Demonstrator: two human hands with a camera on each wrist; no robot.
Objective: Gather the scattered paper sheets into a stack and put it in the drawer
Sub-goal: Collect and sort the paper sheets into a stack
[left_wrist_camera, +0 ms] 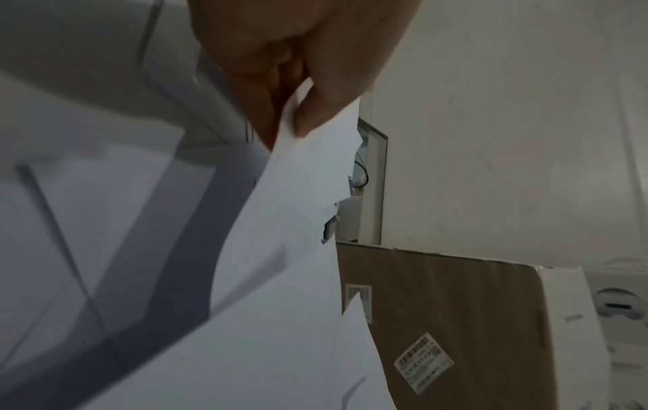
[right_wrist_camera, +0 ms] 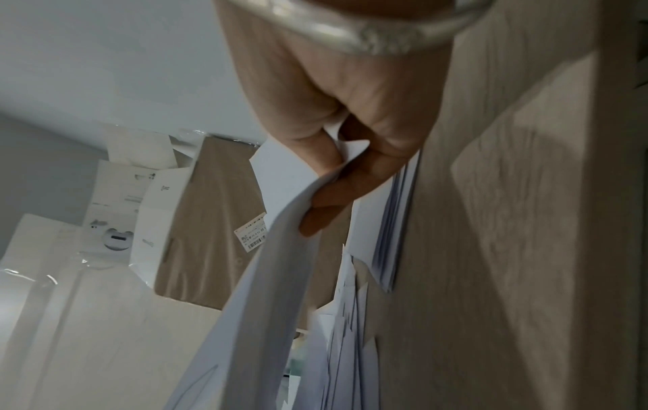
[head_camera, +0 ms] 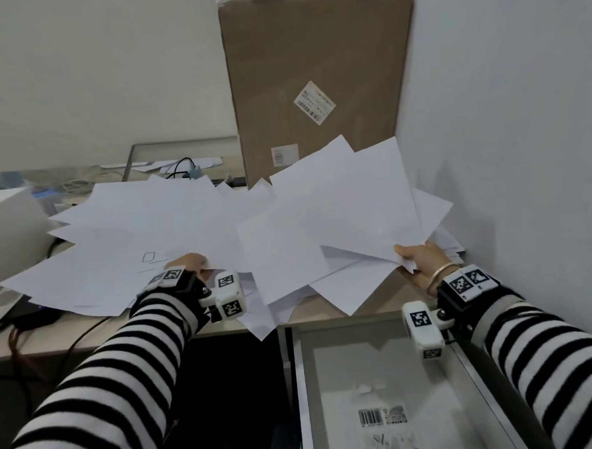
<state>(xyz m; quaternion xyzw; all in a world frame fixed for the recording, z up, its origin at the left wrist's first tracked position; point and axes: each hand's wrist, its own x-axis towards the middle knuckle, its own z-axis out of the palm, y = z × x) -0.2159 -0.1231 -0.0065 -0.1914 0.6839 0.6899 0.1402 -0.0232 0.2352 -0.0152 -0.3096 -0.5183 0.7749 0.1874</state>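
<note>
Your left hand (head_camera: 190,262) and right hand (head_camera: 421,257) each pinch paper sheets (head_camera: 351,200); the cardboard box (head_camera: 317,68) label is unreadable.

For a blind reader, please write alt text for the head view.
Two hands, left and right, each pinch loose white sheets fanned over a desk. An open drawer lies below the right hand; a cardboard box stands behind.

An office or storeroom corner: a pale wood desk (head_camera: 326,313) set against plain white walls, strewn with loose paper sheets (head_camera: 171,227), a tall labelled cardboard box (head_camera: 314,69) standing at its far right corner, cables (head_camera: 182,166) along the far edge, an open metal drawer (head_camera: 374,374) below.
</note>
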